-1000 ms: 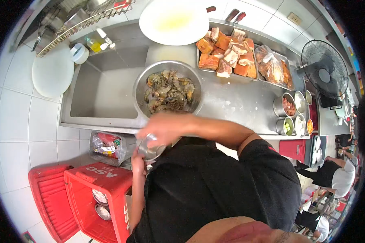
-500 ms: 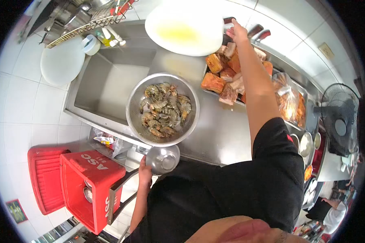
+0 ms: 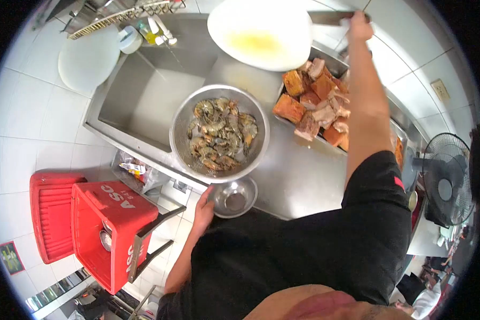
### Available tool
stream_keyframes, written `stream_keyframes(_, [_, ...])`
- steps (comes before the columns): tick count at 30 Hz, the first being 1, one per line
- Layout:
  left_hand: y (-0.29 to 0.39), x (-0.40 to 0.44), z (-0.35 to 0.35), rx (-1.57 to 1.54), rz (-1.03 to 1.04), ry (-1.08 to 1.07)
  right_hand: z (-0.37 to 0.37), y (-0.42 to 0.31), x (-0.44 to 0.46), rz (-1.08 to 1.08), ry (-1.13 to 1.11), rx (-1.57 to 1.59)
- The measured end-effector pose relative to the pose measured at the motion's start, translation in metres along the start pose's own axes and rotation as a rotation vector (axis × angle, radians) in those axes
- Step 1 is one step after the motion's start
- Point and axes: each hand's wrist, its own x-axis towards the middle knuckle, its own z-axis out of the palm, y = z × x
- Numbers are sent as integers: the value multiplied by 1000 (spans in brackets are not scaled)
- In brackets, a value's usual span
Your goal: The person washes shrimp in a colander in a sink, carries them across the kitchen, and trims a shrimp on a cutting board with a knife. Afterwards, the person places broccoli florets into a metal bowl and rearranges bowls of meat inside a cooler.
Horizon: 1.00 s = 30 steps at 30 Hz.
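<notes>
My left hand point(image 3: 202, 210) grips the rim of a small steel bowl point(image 3: 245, 198) at the counter's front edge. Beside that bowl sits a large perforated metal colander point(image 3: 262, 130) holding several raw shrimp point(image 3: 214, 133). At the back wall, my right hand point(image 3: 360, 28) is closed around a knife point(image 3: 330, 18), whose blade points left toward a white cutting board point(image 3: 258, 24). The board has a yellow stain and partly covers the blade's end. Chunks of browned pork point(image 3: 309, 98) are piled in a metal tray under my right forearm.
A steel sink point(image 3: 154, 101) lies left of the colander, with a white round board point(image 3: 88, 58) behind it. Below left stands an open red cooler box point(image 3: 117, 208) with its lid point(image 3: 53, 218). A black fan point(image 3: 445, 181) is at right; another person point(image 3: 426, 293) appears lower right.
My right hand has moved right along the wall, drawing the knife out into view. My left hand has raised the small bowl closer to the colander. The whole view has shifted slightly.
</notes>
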Motion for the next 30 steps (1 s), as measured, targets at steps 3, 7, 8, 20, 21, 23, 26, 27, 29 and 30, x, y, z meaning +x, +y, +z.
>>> stream_keyframes(3, [-23,-9,-7,287,63,-4,-116,-85,-51,150,-553,21])
stream_keyframes(7, [26,17,16,271,39,24,-219,-66,-28,48,-549,606])
stream_keyframes(8, [45,28,21,225,-87,-60,-251,-86,-65,56,-463,634])
stream_keyframes(20, [30,78,38,562,527,-95,-506,-1,-372,754,-454,786])
stream_keyframes(21, [33,70,37,400,486,-142,-512,5,-390,739,-428,706])
stream_keyframes(23, [41,58,36,558,673,-142,-514,1,-420,725,-389,540])
stream_keyframes(26, [49,42,33,772,955,-199,-535,34,-457,573,-434,221])
stream_keyframes(27, [47,38,32,793,1024,-249,-540,36,-462,485,-546,-12])
stream_keyframes(29, [39,41,32,785,1133,-346,-533,40,-460,230,-735,-486])
stream_keyframes(30, [37,42,34,823,1151,-365,-520,26,-459,93,-816,-724])
